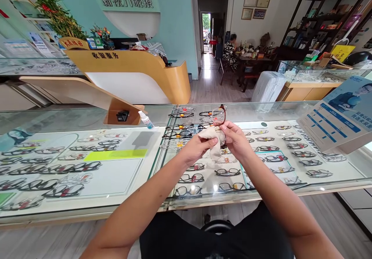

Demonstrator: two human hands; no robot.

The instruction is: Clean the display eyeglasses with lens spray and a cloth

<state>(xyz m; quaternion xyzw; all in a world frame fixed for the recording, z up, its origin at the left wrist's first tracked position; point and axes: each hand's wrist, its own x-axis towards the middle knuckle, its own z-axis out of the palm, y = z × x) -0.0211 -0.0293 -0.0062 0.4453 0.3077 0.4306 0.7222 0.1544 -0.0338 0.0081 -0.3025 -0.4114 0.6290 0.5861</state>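
Note:
Over the glass display case, my left hand (200,147) is closed on a pale cleaning cloth (214,147), thumb on top. The cloth is folded over the lower part of a pair of eyeglasses (219,115). One round lens with a reddish-brown rim stands up above the fingers; the other lens is mostly covered by the cloth. My right hand (236,138) pinches the eyeglasses by the frame at their right side. A white spray bottle (146,120) with a blue label stands tilted in view, left of my hands.
The glass display case (157,162) holds rows of eyeglasses. A wooden mirror stand (122,110) is at the left, a blue-white cardboard sign (338,114) at the right. Behind are a cashier counter (174,77), a wrapped suitcase (269,86) and a seated person (230,54).

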